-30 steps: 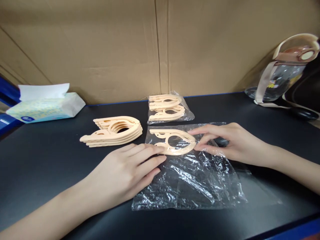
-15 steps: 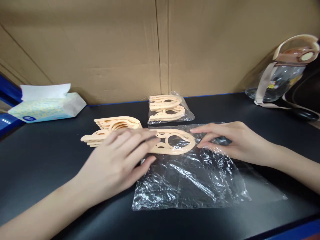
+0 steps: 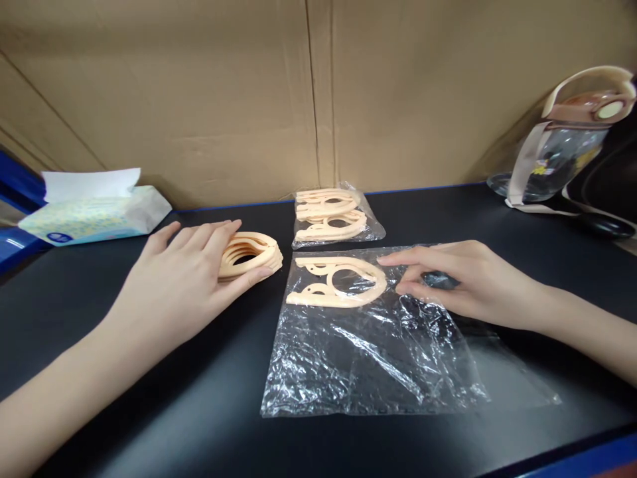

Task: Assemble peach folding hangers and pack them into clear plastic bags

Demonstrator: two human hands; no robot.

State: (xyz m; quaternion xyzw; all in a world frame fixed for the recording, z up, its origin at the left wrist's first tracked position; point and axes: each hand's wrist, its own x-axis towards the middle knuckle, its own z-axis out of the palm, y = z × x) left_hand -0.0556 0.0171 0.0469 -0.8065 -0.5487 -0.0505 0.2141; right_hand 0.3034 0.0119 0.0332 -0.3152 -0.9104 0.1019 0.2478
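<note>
A clear plastic bag (image 3: 368,362) lies flat in front of me, with one beige folding hanger (image 3: 343,305) inside near its far edge. My right hand (image 3: 448,275) rests on the bag's right side, thumb and index finger apart beside the hanger's rounded end. To the left, my left hand (image 3: 194,272) lies over a stack of beige folding hangers (image 3: 266,255), its fingers stretched out and thumb along the near side. The hand hides the left part of that stack. Behind the bag sits another clear bag (image 3: 372,229) filled with several folded hangers (image 3: 343,229).
A tissue pack (image 3: 99,216) stands at the back left. At the back right is a clear water bottle (image 3: 557,159) with a strap and handle, beside a dark object (image 3: 610,226). A cardboard wall (image 3: 223,99) closes off the back of the black table (image 3: 199,425).
My left hand has moved left from the single hanger onto the stack, uncovering that hanger's left end. The right hand has stayed nearly in place.
</note>
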